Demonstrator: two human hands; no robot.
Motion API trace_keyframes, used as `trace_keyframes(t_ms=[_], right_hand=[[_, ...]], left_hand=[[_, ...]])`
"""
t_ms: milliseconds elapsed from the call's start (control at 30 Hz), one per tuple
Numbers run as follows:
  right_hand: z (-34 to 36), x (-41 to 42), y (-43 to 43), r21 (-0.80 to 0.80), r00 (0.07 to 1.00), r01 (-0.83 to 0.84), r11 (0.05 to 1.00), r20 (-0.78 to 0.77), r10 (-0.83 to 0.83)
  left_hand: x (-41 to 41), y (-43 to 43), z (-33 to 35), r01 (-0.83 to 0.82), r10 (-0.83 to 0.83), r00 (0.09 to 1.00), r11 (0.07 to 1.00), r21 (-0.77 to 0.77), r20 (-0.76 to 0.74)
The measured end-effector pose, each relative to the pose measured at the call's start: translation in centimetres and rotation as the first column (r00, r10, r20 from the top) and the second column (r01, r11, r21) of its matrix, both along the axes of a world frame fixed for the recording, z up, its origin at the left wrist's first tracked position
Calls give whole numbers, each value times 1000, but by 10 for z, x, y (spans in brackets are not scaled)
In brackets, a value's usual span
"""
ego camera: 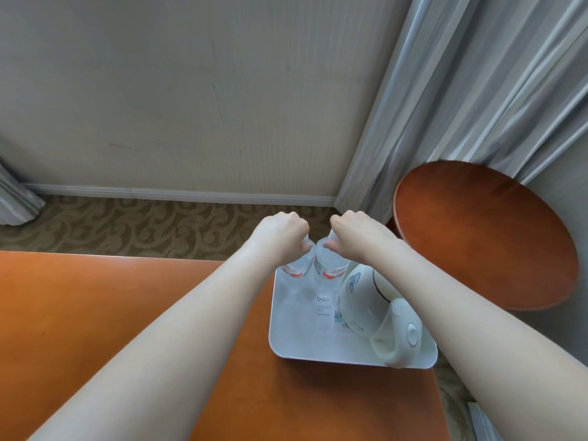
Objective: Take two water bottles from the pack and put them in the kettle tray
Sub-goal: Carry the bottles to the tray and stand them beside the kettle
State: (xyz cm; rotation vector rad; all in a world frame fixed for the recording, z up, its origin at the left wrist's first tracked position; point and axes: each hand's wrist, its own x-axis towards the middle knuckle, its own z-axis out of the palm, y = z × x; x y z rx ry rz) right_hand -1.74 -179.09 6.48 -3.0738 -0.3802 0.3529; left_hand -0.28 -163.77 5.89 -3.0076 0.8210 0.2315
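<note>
My left hand and right hand each grip a water bottle's neck, for control. Left bottle and right bottle stand side by side in the white tray, clear of the kettle.

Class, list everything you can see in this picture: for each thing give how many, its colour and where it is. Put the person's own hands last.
water bottles: 2, clear with red-and-white labels, side by side at the far end of the tray, each held near its top
tray: 1, white, at the right end of the desk
kettle: 1, cream white, in the right part of the tray
desk: 1, orange-brown wood, in the foreground
round table: 1, reddish-brown, to the right beyond the desk
curtain: grey, upper right
carpet: beige, patterned, on the floor by the wall
left hand: 1, closed on the left bottle
right hand: 1, closed on the right bottle
</note>
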Motion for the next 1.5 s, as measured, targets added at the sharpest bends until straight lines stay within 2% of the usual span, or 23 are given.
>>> trace_keyframes(t_ms=[100, 300, 500, 900, 1267, 1367, 1500], right_hand=[[-4, 0, 1, 72, 996, 77, 994, 35, -80], [-10, -4, 4, 120, 986, 123, 985, 99, -135], [-9, -4, 4, 123, 985, 141, 982, 81, -152], [-22, -14, 5, 99, 974, 127, 987, 177, -143], [-21, -19, 7, 82, 971, 153, 985, 175, -165], [-19, -20, 5, 78, 974, 165, 983, 141, -175], [-8, -20, 3, 132, 972, 232, 964, 10, -235]], left_hand=[[0, -8, -3, -110, 110, 994, 992, -59, -1], [-3, -16, -8, -274, 268, 962, 942, -192, -59], [-4, -17, -9, -293, 286, 956, 935, -197, -66], [-4, -12, -18, -297, 287, 955, 931, -215, -77], [-9, -14, -17, -316, 311, 949, 919, -236, -59], [-11, -13, -14, -333, 327, 943, 917, -220, -65], [-13, -7, -10, -367, 353, 930, 909, -199, -105]])
